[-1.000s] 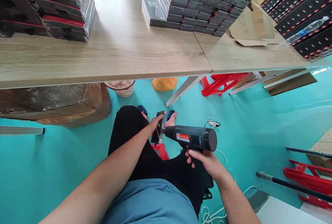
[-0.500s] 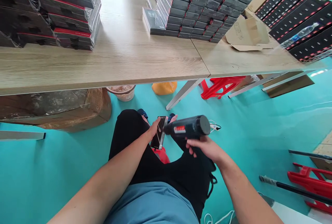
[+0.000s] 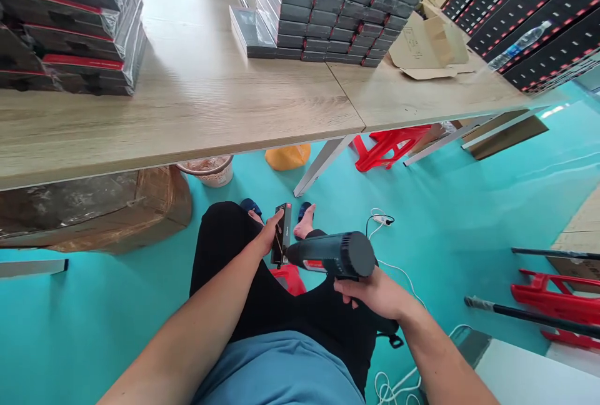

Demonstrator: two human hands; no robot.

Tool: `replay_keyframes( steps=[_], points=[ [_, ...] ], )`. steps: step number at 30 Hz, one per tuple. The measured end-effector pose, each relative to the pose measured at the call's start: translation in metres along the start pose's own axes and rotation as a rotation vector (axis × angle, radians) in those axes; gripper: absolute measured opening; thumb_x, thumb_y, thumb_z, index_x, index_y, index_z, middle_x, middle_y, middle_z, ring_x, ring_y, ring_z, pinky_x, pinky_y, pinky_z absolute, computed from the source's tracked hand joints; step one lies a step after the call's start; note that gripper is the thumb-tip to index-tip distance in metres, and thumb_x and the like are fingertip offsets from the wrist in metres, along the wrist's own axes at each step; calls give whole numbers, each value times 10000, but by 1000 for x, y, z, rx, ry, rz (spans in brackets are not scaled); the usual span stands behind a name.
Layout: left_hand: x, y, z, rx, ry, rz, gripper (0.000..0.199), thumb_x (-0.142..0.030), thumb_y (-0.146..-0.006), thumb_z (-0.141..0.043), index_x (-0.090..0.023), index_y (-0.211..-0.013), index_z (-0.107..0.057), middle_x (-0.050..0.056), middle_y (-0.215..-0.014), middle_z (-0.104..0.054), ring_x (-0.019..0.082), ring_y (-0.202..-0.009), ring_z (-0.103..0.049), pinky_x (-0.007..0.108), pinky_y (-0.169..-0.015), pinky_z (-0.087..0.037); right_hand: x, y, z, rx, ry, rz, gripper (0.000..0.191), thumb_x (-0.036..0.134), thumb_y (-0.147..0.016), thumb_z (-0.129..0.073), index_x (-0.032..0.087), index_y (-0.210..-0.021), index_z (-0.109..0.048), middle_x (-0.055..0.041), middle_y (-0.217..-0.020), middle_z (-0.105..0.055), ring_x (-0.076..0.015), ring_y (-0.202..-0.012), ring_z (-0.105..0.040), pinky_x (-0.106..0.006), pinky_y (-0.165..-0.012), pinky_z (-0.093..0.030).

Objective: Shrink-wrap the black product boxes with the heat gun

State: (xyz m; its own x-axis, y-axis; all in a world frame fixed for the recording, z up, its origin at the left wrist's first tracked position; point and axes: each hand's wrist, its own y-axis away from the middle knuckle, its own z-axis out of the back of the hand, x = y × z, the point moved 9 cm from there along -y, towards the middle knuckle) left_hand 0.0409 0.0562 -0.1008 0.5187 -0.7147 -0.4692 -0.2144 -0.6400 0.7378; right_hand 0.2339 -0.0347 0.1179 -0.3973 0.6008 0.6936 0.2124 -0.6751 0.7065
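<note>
Between my knees, my left hand holds a slim black box upright by its left side. My right hand is wrapped round the handle of a dark heat gun with a red label. The gun's nozzle points left, at the lower part of the box, and sits very near it; whether they touch I cannot tell. Part of the right hand's fingers is hidden under the gun's body.
A wooden table crosses in front, bearing stacked dark boxes and film-wrapped boxes. Beneath it are a bin, a large carton and a red stool. White cables lie on the floor at right.
The heat gun has dropped slightly and tilted, its nozzle now lower against the box. The box has turned so its side face shows more. The whole view has shifted a little.
</note>
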Motion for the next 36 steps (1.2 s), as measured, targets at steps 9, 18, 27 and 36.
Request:
replay_keyframes(
  steps=[9, 18, 27, 36],
  points=[
    [-32, 35, -28, 287, 231, -4, 604, -587, -908, -497, -121, -1265, -639, 170, -1080, -736, 303, -970, -714, 449, -834, -580, -54, 10, 27, -231, -851, -54, 312, 361, -748, -821, 134, -956, -770, -64, -814, -717, -136, -642, -638, -209, -520, -535],
    [-11, 38, -38, 325, 127, 188, 647, -603, -880, -492, -91, -1222, -692, 167, -905, -757, 296, -737, -712, 421, -707, -574, -69, 0, 23, -232, -1069, -56, 216, 304, -794, -755, 137, -932, -758, -58, -799, -705, -128, -643, -627, -204, -525, -524],
    [4, 36, -31, 337, 86, 287, 555, -586, -866, -561, -87, -1044, -729, 181, -831, -752, 303, -720, -716, 415, -698, -580, -61, -15, 26, -254, -1135, -61, 172, 284, -836, -693, 144, -920, -749, -57, -794, -698, -133, -635, -621, -215, -514, -530],
    [4, 35, -32, 237, 72, 238, 460, -519, -912, -568, -119, -1083, -716, 125, -786, -755, 281, -685, -718, 397, -685, -574, -15, -13, 12, -130, -741, 52, 277, 352, -798, -752, 134, -969, -745, -63, -803, -719, -147, -621, -644, -237, -509, -520]
  ],
)
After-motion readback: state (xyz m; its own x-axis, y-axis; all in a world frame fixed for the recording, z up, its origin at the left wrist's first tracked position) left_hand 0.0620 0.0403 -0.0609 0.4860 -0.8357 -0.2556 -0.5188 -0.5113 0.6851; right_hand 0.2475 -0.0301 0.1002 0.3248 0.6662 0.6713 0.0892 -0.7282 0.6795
